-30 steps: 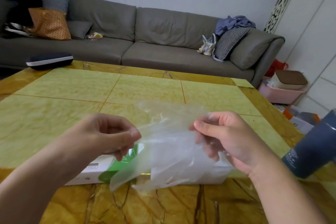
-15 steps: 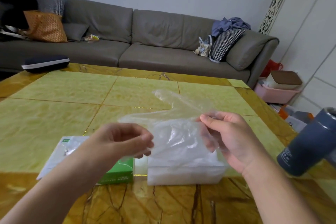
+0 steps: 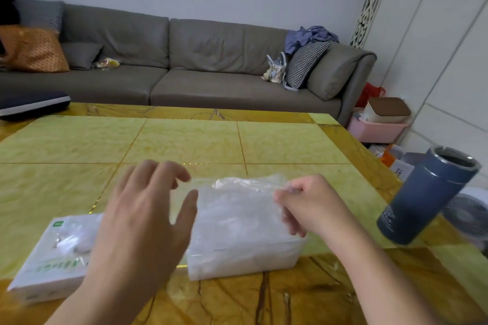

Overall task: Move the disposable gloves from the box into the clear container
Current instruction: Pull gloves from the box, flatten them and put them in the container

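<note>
Two hands over your yellow marble worktop [image 3: 184,140]: left hand [image 3: 142,221] spread, holding nothing; right hand [image 3: 309,208] pinches glove [image 3: 237,192] above clear container [image 3: 245,253]. Grey sofa [image 3: 184,60] behind.

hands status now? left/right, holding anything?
Left hand: open, fingers spread, holding nothing, above the glove box.
Right hand: pinching a clear glove over the clear container.

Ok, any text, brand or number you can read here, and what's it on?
Glove box: green print along its top and a small green logo at the corner, too blurred to read.
Blue flask: pale print near its base, too small to read.
Nothing else carries text.
</note>
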Available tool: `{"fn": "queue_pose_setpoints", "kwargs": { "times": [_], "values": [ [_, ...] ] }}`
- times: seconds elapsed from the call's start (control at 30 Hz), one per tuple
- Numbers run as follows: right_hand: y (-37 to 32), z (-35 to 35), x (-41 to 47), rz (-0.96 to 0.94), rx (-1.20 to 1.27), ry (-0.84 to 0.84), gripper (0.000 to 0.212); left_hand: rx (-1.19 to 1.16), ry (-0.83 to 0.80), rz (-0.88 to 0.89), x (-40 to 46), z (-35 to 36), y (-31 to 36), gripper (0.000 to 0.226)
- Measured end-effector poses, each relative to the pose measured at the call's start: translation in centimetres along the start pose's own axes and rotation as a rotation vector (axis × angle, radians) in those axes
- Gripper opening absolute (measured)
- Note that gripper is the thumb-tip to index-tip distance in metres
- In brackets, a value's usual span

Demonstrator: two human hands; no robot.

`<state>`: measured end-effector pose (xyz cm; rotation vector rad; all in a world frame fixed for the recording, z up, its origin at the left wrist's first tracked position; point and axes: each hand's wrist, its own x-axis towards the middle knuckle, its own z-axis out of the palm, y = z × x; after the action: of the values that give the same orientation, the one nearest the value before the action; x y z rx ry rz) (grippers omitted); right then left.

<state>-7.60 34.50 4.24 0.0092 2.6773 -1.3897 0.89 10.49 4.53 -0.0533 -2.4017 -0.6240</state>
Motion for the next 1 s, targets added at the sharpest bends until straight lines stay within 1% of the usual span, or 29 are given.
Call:
{"fn": "queue_pose_setpoints", "kwargs": {
  "times": [0.03,0.07,0.1,0.17,0.27,0.33,0.37,0.43,0.5,0.57,0.67,0.7,0.77,0.83,0.87,0.93,0.97,1.0],
  "values": [
    [0.0,0.2,0.0,0.002,-0.059,0.004,0.029,-0.002,-0.069,0.098,0.2,0.4,1.0,0.025],
    [0.0,0.4,0.0,0.001,-0.113,0.016,0.030,0.007,-0.183,0.149,0.5,1.0,2.1,0.029],
    [0.0,0.5,0.1,-0.009,-0.163,0.033,0.031,0.033,-0.315,0.154,0.7,1.9,2.9,0.036],
    [0.2,0.6,0.3,-0.043,-0.245,0.089,0.035,0.095,-0.518,0.114,0.8,3.8,3.6,0.045],
    [0.9,0.8,0.7,-0.055,-0.358,0.144,0.041,0.151,-0.739,0.015,1.1,5.2,3.1,0.042],
    [1.2,0.8,0.9,-0.043,-0.431,0.165,0.033,0.151,-0.843,-0.039,1.5,5.4,2.6,0.039],
    [1.3,0.8,1.0,-0.034,-0.479,0.175,0.023,0.155,-0.882,-0.055,1.9,5.4,2.5,0.040],
    [1.0,0.8,0.9,-0.017,-0.570,0.185,0.008,0.176,-0.949,-0.060,2.7,5.5,2.2,0.044],
    [0.5,0.8,0.7,-0.025,-0.647,0.181,0.007,0.199,-1.008,-0.079,3.4,5.8,2.0,0.049],
    [0.0,0.8,0.4,-0.025,-0.720,0.178,0.011,0.234,-1.026,-0.088,3.8,6.4,2.0,0.050],
    [-0.8,1.0,-0.1,-0.038,-0.809,0.189,0.023,0.292,-0.983,-0.059,3.8,7.6,2.3,0.045],
    [-1.0,1.1,-0.2,-0.072,-0.821,0.197,0.030,0.309,-0.975,-0.051,3.8,7.7,2.4,0.043],
    [-1.4,1.4,-0.4,-0.212,-0.787,0.181,0.041,0.311,-0.973,-0.045,3.8,7.9,2.4,0.041],
    [-1.6,1.8,-0.6,-0.331,-0.707,0.075,0.039,0.292,-0.970,-0.038,3.8,7.8,2.1,0.041],
    [-1.5,2.1,-0.7,-0.344,-0.663,0.002,0.035,0.281,-0.973,-0.033,3.7,7.8,2.0,0.041],
    [-1.1,2.6,-0.6,-0.306,-0.632,-0.108,0.024,0.253,-0.987,-0.020,3.8,7.5,1.7,0.042],
    [-0.9,2.7,-0.5,-0.273,-0.650,-0.147,0.026,0.235,-0.999,-0.017,3.8,7.2,1.6,0.044],
    [-0.6,2.6,-0.4,-0.234,-0.687,-0.184,0.034,0.220,-1.011,-0.018,3.9,6.8,1.6,0.047]
  ]
}}
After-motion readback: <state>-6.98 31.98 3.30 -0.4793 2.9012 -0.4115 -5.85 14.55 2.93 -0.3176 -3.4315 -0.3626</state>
